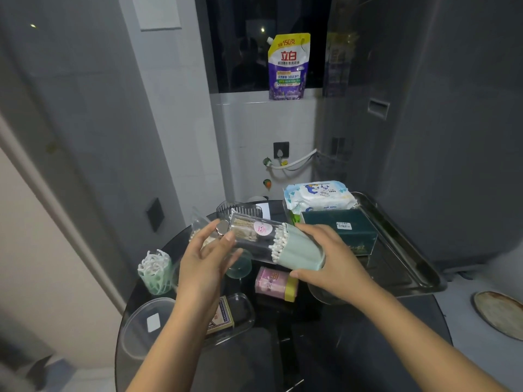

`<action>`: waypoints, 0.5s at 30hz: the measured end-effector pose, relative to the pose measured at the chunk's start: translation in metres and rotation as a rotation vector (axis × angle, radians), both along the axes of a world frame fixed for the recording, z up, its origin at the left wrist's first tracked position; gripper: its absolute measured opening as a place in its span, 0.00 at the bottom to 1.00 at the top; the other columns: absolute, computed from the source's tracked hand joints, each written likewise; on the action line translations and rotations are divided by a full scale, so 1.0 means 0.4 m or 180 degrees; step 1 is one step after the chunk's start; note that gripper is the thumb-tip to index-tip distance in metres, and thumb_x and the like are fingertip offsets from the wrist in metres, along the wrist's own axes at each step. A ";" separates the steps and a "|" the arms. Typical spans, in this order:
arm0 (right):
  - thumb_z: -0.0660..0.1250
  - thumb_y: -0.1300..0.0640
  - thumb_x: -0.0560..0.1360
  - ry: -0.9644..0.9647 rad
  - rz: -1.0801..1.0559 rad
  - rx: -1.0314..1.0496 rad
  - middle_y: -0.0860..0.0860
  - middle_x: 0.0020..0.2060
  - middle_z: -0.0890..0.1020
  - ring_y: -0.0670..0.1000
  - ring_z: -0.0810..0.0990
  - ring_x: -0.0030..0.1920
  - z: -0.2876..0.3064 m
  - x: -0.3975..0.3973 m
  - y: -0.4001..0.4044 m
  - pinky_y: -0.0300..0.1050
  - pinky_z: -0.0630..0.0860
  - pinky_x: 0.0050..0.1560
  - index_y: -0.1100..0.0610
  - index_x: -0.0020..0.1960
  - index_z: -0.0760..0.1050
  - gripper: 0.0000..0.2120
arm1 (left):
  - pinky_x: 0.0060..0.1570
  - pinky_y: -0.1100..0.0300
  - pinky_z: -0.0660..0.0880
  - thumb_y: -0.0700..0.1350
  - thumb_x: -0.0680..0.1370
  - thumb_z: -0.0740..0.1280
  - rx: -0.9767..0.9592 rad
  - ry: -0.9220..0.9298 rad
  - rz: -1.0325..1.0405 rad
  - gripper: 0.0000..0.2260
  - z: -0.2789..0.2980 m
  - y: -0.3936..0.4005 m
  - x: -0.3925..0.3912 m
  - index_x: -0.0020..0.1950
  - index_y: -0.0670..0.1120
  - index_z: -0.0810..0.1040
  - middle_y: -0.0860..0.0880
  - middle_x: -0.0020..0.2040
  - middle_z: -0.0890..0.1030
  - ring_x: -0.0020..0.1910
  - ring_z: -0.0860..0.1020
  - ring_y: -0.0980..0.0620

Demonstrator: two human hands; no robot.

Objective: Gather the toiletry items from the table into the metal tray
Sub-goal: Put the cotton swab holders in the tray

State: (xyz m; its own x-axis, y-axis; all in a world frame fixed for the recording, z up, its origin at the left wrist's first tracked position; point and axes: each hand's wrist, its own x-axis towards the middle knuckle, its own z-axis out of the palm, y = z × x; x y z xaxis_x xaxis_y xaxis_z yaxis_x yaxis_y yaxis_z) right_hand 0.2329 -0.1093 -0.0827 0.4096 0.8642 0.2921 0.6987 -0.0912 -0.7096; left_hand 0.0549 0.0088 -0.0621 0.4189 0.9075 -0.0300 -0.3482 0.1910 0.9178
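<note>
A cotton swab holder [278, 241] with a clear lid and a pale green base lies sideways in the air above the dark round table [325, 349]. My right hand [331, 258] grips its green base. My left hand [208, 257] touches the clear lid end, fingers curled around it. The metal tray [407, 267] sits at the table's right, holding a pack of baby wipes [319, 196] and a dark green box [351, 230]. On the table lie a pink tissue pack [271, 281], a green cup of floss picks [155, 270] and a small card box [223, 318].
A clear round lid [147, 326] and a clear tray [240, 309] rest at the table's left front. A clear comb-like rack [240, 209] stands at the back. A detergent pouch [287, 66] stands on the window ledge. A round plate [501, 314] is at the far right.
</note>
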 end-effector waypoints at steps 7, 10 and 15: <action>0.78 0.53 0.61 -0.0080 -0.0046 -0.0016 0.43 0.59 0.67 0.46 0.67 0.64 0.000 0.006 -0.004 0.41 0.64 0.65 0.45 0.69 0.65 0.40 | 0.48 0.61 0.81 0.39 0.73 0.69 0.0101 0.0009 -0.0024 0.20 0.005 -0.003 -0.003 0.64 0.46 0.74 0.41 0.52 0.82 0.48 0.82 0.49; 0.78 0.53 0.61 0.0025 -0.0101 0.0016 0.43 0.59 0.67 0.46 0.67 0.63 0.001 0.008 -0.004 0.39 0.64 0.62 0.45 0.68 0.65 0.40 | 0.49 0.59 0.81 0.38 0.75 0.68 0.0048 -0.0064 -0.0009 0.18 0.007 -0.005 -0.002 0.64 0.46 0.74 0.43 0.50 0.82 0.48 0.82 0.49; 0.79 0.53 0.60 0.0121 -0.0218 0.0078 0.43 0.60 0.68 0.46 0.68 0.63 -0.001 0.008 -0.002 0.40 0.65 0.62 0.46 0.69 0.65 0.40 | 0.51 0.56 0.80 0.37 0.76 0.66 0.0008 -0.0172 -0.0038 0.16 0.002 -0.004 -0.001 0.64 0.45 0.74 0.40 0.50 0.80 0.49 0.81 0.48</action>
State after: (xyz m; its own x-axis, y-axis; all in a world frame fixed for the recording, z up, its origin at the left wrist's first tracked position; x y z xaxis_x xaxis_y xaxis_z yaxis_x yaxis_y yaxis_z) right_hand 0.2359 -0.1102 -0.0830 0.4786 0.8266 0.2960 0.6639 -0.1200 -0.7382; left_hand 0.0543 0.0072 -0.0613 0.4308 0.9025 -0.0048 -0.3949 0.1933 0.8981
